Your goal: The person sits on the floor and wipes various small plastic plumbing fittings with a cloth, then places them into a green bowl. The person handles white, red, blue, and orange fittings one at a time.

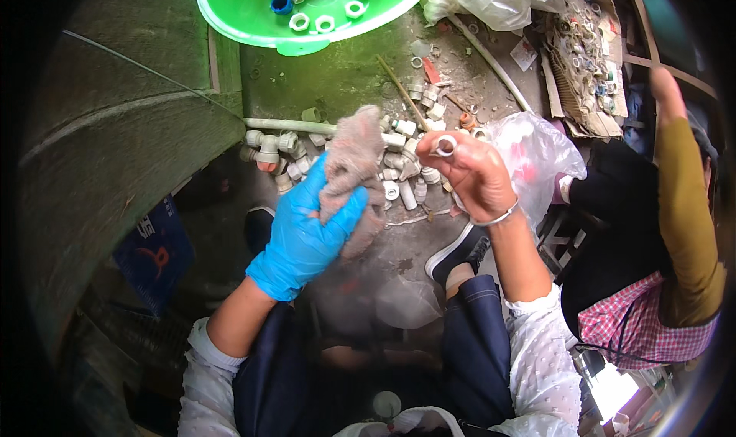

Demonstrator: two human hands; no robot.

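In the head view, my left hand (307,230), in a blue glove, grips a crumpled beige-grey cloth (353,149). My right hand (479,176) is bare, with a metal bangle at the wrist, and holds a small white tubular fitting (445,146) in its curled fingers, its round opening showing. Both hands are over a loose pile of white pipe fittings (408,194) on the grey ground; the cloth covers part of the pile. A crumpled clear plastic bag (540,157) lies just right of my right hand.
A green basin (230,0) with several nuts is at the top. A pipe (491,61), cardboard with fittings (586,61) and a white bag (491,0) lie behind. A concrete edge (130,107) runs along the left. A co-worker (629,284) with a raised hand (669,100) sits at right.
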